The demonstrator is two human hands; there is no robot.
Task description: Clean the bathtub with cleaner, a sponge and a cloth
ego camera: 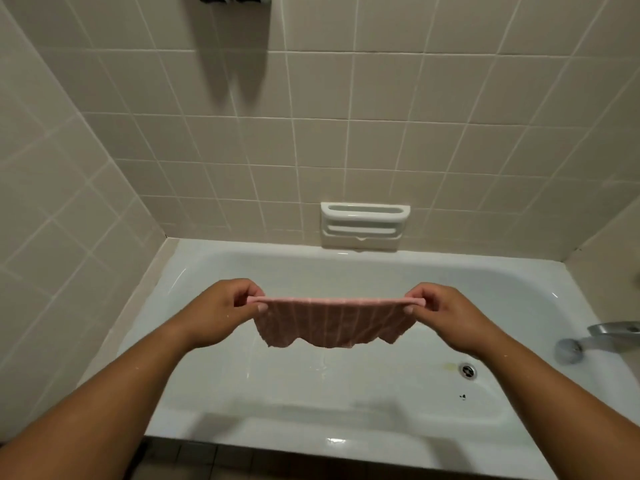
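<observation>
At mid-frame, a pink cloth [329,320] is pinched taut by left hand [221,310] and right hand [446,313] grips above the bathtub [346,393].

**Catalogue entry: person's arms and hands, head camera**

Two limbs are listed. The left forearm [138,386] and right forearm [554,393] are shown bare along their whole visible length, up to the frame edge. The left hand [225,306] and right hand [446,313] are likewise uncovered. The fingers [242,289] are seen with short-trimmed nails, and one thumbnail is visible on each hand. A few small pale specks are noted on the left forearm and near the right wrist.
</observation>
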